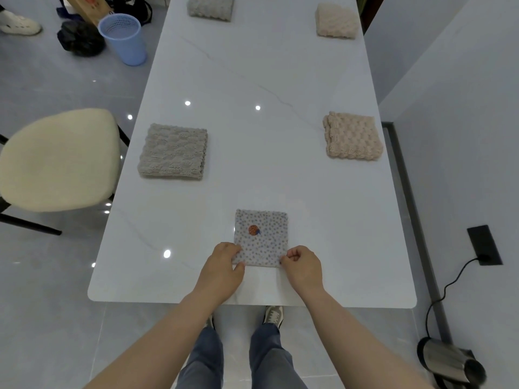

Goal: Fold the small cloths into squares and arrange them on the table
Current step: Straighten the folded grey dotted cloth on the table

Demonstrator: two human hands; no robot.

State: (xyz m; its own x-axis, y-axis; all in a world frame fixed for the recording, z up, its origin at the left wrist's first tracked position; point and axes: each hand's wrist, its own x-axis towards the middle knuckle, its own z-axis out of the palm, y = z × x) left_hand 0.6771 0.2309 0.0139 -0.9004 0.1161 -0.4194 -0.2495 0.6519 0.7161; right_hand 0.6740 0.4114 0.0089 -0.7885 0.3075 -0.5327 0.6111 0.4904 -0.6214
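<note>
A small dotted cloth (262, 237) with an orange patch lies folded into a square near the front edge of the white table (252, 80). My left hand (223, 269) pinches its near left corner. My right hand (303, 266) pinches its near right corner. A folded grey cloth (174, 151) lies mid-left and a folded beige cloth (354, 136) mid-right. At the far end sit another grey cloth (210, 7) on the left and another beige cloth (335, 21) on the right.
A cream chair (56, 158) stands at the table's left side. A blue basket (123, 37) and a black bag (80, 39) sit on the floor at the far left. A floor socket (484, 245) with a cable and a metal kettle (449, 360) lie at the right.
</note>
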